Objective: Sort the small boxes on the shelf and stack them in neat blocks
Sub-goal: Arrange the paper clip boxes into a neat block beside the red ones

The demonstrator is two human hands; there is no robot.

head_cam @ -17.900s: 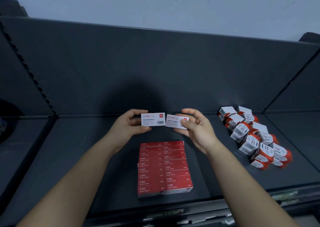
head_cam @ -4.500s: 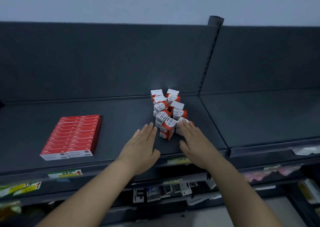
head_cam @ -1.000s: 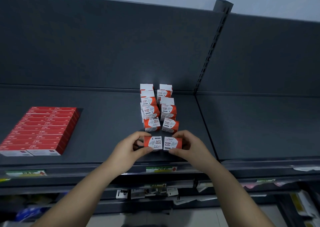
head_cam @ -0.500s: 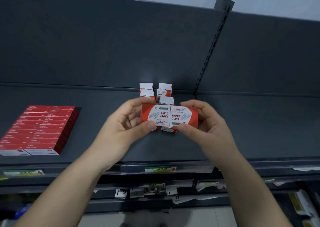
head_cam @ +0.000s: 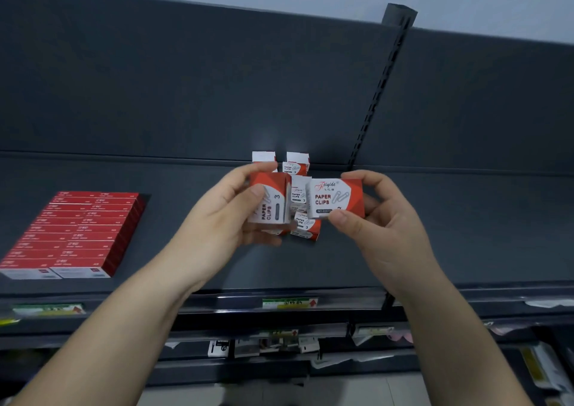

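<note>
- Paper-clip boxes are what you are sorting, and you hold two of them up off the shelf (head_cam: 435, 235), one in each hand. Both hang in front of the double row (head_cam: 306, 228) standing toward the back of the shelf.
- Your left hand (head_cam: 230, 216) pinches the left box (head_cam: 270, 200), thumb on the printed face and fingers behind. That box stands on end, so its print runs sideways, and it looks slightly blurred.
- Your right hand (head_cam: 382, 222) pinches the right box (head_cam: 335, 197), thumb under the lower edge and fingers over the top. Its print reads upright toward you.
- Half a second ago the two boxes were pressed together side by side as one pair. Now there is a gap between them, and the left one has been turned.
- A second ago both sat on the shelf at the front of the double row, so that row is now short by this pair.
- This looks like a check on which way each box faces. The left one probably needs turning again to match the right before both go back down.
- The red block (head_cam: 77, 228) of flat boxes lies well apart at the left, squared up and lying as it did a second ago.
</note>
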